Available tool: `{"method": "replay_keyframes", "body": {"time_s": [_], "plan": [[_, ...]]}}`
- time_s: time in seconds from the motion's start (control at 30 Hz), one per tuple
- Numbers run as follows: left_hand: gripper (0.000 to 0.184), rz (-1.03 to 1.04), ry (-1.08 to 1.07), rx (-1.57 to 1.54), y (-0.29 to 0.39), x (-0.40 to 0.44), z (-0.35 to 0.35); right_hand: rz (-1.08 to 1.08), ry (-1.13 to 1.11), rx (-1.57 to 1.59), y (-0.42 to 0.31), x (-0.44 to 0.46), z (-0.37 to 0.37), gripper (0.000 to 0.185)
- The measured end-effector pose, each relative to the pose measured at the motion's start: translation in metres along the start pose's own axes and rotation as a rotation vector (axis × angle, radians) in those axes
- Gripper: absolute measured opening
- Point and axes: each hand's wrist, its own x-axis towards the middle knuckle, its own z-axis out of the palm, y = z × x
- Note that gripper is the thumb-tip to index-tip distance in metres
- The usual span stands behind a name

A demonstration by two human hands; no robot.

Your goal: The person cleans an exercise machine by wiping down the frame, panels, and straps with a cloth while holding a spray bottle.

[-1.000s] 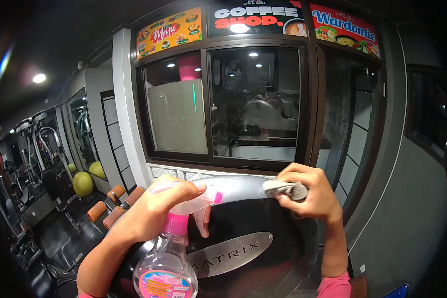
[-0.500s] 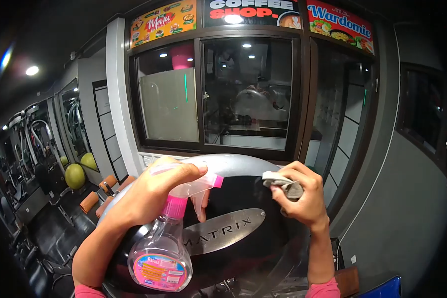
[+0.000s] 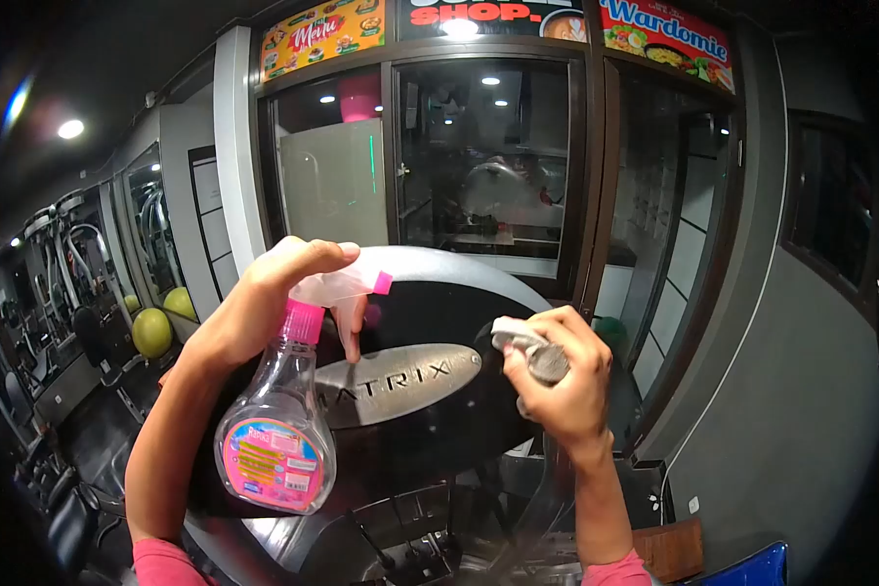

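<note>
My left hand (image 3: pixel 278 278) is closed around the neck of a clear spray bottle (image 3: pixel 275 430) with a pink collar and pink nozzle tip. A finger lies at its trigger, and the nozzle points right. Bunched in my right hand (image 3: pixel 571 376) is a grey cloth (image 3: pixel 537 356). The cloth is at the right of the black panel (image 3: pixel 439 313); whether it touches the surface I cannot tell. An oval metal MATRIX plate (image 3: pixel 410 386) is fixed on the panel, its left end hidden behind the bottle. A silver rim (image 3: pixel 430 264) curves along the panel's top.
Behind the panel stands a dark-framed glass window (image 3: pixel 488 166) under food signs. Gym machines (image 3: pixel 73 244) and yellow-green balls (image 3: pixel 152 333) are at the left. A grey wall (image 3: pixel 742 391) with a cable runs along the right. Something blue (image 3: pixel 757 566) shows at the lower right.
The camera view has tilted down, showing more of the machine below the panel. In view, the bottle and left hand have shifted up and left. The cloth sits slightly higher and further left.
</note>
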Motion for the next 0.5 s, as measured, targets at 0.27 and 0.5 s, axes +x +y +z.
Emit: {"method": "replay_keyframes", "body": {"time_s": [0.27, 0.5], "plan": [[0.033, 0.037, 0.016, 0.265, 0.01, -0.031, 0.021, -0.135, 0.036, -0.029, -0.025, -0.011, 0.015, 0.023], [0.044, -0.059, -0.013, 0.097, 0.006, -0.036, 0.055, 0.104, 0.1, 0.013, 0.018, -0.028, -0.006, 0.022]]}}
